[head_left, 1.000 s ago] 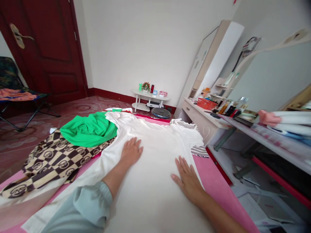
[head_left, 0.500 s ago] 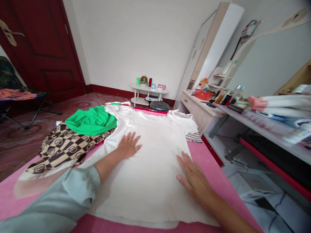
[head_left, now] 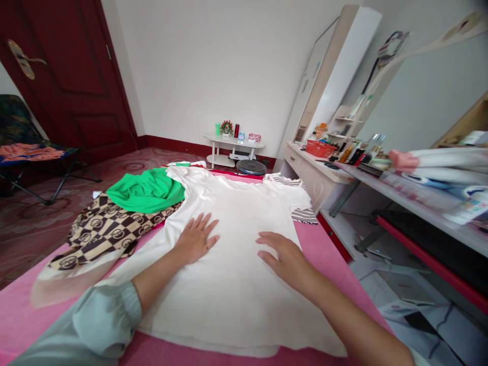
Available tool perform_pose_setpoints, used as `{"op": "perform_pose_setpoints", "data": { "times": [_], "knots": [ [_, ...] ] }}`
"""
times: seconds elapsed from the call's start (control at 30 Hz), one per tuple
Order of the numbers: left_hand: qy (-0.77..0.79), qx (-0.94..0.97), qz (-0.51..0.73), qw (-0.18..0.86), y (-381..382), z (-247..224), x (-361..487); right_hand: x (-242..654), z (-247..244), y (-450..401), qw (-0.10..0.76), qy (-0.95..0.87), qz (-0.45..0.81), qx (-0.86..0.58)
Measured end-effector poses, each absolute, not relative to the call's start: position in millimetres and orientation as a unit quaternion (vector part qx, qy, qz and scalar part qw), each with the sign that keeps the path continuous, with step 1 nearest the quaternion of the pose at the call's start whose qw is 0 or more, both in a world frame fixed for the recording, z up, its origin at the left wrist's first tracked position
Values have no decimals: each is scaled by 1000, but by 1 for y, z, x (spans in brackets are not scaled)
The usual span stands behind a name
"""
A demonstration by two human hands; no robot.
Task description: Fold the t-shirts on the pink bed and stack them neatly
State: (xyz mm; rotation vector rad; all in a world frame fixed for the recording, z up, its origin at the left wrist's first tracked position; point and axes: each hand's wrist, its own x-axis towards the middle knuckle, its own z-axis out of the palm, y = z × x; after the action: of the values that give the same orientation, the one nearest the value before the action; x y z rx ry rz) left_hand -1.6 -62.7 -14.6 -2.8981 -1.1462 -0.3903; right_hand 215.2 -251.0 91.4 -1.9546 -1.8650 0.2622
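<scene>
A white short-sleeved shirt (head_left: pixel 229 290) lies spread on a pink-covered surface (head_left: pixel 324 249), its hem towards me and its neck at the far end. My left hand (head_left: pixel 195 240) rests flat on the left part of the shirt, fingers spread. Over the right part is my right hand (head_left: pixel 284 256), its fingers stretched out and the thumb apart; whether it touches the cloth I cannot tell. Neither hand holds anything. Left of the shirt lie a bunched green garment (head_left: pixel 147 190) and a brown-and-cream checkered cloth (head_left: pixel 101 229). A striped garment (head_left: pixel 305 215) shows beyond the right sleeve.
To the right stand a dresser (head_left: pixel 312 175) with a red basket (head_left: pixel 320 148) and bottles, and a cluttered grey desk (head_left: pixel 381 185). A low white table (head_left: pixel 234 141) is by the far wall. On the left are a folding chair (head_left: pixel 38 162) and a dark red door (head_left: pixel 72 76).
My right hand has moved left across the shirt, towards its middle, and its fingers now point more to the left. My left hand has shifted only slightly. The view has turned a little left.
</scene>
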Motion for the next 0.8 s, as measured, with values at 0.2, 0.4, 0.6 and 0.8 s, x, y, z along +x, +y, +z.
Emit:
{"op": "perform_pose_setpoints", "data": {
  "times": [0.2,0.4,0.6,0.8],
  "knots": [
    [-370,-919,-138,-8,-66,-11,-3,173,70,-166,265,-692,95,-665],
    [-371,-917,-147,-6,-65,-13,-3,170,12,-150,176,-681,49,-709],
    [-364,-920,-144,1,-62,-16,-4,190,29,-191,136,-730,115,-660],
    [-365,-922,-132,-4,-62,-16,-3,256,54,-286,163,-612,82,-769]
  ]
}}
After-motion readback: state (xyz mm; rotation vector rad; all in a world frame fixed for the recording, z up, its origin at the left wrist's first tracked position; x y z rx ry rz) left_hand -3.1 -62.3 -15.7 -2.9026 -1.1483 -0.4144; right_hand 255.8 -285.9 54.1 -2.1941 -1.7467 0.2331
